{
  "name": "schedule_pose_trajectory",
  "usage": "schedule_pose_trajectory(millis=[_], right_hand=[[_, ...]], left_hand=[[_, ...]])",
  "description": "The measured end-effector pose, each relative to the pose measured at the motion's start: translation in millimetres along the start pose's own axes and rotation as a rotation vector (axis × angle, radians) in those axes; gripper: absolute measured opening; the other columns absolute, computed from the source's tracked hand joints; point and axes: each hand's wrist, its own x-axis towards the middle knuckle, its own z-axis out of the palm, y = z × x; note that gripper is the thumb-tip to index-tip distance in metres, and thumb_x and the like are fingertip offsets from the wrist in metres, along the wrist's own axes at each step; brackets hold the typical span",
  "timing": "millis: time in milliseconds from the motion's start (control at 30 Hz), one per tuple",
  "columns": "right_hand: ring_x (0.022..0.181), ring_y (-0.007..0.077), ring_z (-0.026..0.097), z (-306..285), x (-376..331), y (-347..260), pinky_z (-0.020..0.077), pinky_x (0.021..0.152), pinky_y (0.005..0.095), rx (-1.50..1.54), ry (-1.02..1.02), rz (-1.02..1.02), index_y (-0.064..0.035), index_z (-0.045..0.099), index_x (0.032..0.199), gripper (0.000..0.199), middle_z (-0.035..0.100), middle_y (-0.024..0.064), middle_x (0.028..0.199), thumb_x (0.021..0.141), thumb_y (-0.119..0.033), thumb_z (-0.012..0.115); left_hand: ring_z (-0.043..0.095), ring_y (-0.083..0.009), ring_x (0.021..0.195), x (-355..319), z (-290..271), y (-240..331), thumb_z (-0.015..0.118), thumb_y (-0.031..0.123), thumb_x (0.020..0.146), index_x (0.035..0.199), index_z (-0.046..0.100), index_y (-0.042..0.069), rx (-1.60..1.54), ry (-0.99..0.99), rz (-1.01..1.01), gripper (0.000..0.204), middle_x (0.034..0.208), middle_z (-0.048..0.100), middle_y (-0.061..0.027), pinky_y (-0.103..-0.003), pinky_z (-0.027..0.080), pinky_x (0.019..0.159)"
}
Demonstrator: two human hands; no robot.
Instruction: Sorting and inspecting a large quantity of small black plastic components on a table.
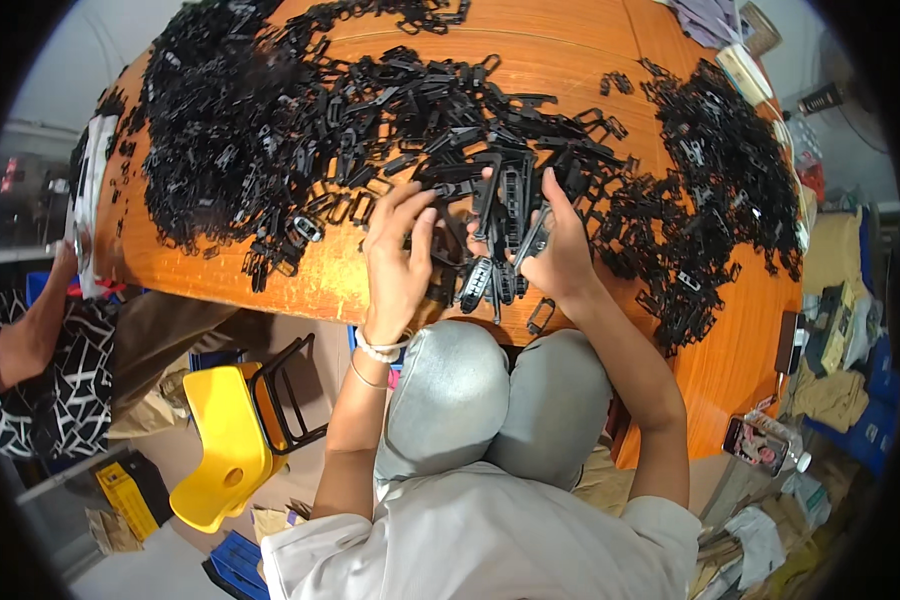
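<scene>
My right hand (562,248) is closed around a bunch of long black plastic parts (511,205), its thumb pointing up along their side. Some of these parts have ribbed or slotted middles, and several stick out downward past the fingers. To the left of the bunch, my left hand (398,262) is raised with its fingers curved and the thumb apart; I see nothing in it. Loose black parts (440,150) lie just beyond both hands. A single black oval frame (541,316) rests by the table's near edge, below my right hand.
A big heap of black parts (220,130) covers the wooden table's (310,285) left side, another heap (720,160) its right. Beside the right edge are a phone (756,444) and a bottle (800,460). A yellow chair (215,440) stands lower left, near another person's arm (35,335).
</scene>
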Motion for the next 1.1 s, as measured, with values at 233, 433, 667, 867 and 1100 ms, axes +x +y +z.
schedule_pose_trajectory(millis=[233, 433, 667, 867, 1100], right_hand=[[0.082, 0.0193, 0.056, -8, -32, -36, 0.0482, 0.072, 0.0357, -0.104, 0.049, -0.350, -0.0066, 0.036, 0.131, 0.052, 0.053, 0.0135, 0.107, 0.088, -0.028, 0.055], [0.076, 0.0157, 0.053, -49, -149, -56, 0.0443, 0.061, 0.0273, -0.175, 0.414, -0.742, -0.0056, 0.036, 0.131, 0.050, 0.055, 0.0117, 0.101, 0.086, -0.014, 0.056], [0.061, 0.0094, 0.054, -163, -329, -65, 0.0437, 0.052, 0.0223, -0.987, 1.772, -0.952, -0.0017, 0.057, 0.102, 0.031, 0.058, 0.0016, 0.072, 0.077, -0.015, 0.070], [0.074, 0.0118, 0.057, -197, -357, -58, 0.0465, 0.068, 0.0254, -1.295, 1.864, -0.897, 0.0044, 0.059, 0.103, 0.033, 0.064, 0.0051, 0.088, 0.077, -0.013, 0.069], [0.083, 0.0309, 0.062, -171, -330, -53, 0.0474, 0.073, 0.0371, -1.722, 2.201, -0.510, -0.0005, 0.056, 0.112, 0.044, 0.064, 0.0178, 0.096, 0.077, -0.025, 0.067]], left_hand=[[0.057, -0.0260, 0.096, -4, 13, 2, 0.053, 0.004, 0.084, 0.095, 0.064, -0.003, 0.035, -0.047, 0.020, 0.017, 0.102, 0.061, -0.0146, -0.034, 0.041, 0.088], [0.058, -0.0222, 0.095, -10, 31, -6, 0.053, 0.006, 0.086, 0.095, 0.063, -0.003, -0.110, -0.182, -0.125, 0.016, 0.102, 0.062, -0.0130, -0.031, 0.043, 0.085], [0.059, -0.0212, 0.091, -12, 28, -7, 0.056, 0.006, 0.086, 0.093, 0.063, -0.003, -0.167, -0.201, -0.151, 0.014, 0.097, 0.063, -0.0126, -0.029, 0.044, 0.083], [0.058, -0.0203, 0.087, -15, 15, -22, 0.055, 0.005, 0.085, 0.091, 0.062, -0.004, -0.165, -0.054, -0.220, 0.013, 0.093, 0.062, -0.0124, -0.029, 0.044, 0.080], [0.054, -0.0302, 0.098, -49, -13, -31, 0.063, 0.004, 0.078, 0.103, 0.057, -0.003, 0.187, 0.008, 0.068, 0.027, 0.111, 0.054, -0.0173, -0.036, 0.044, 0.084]])
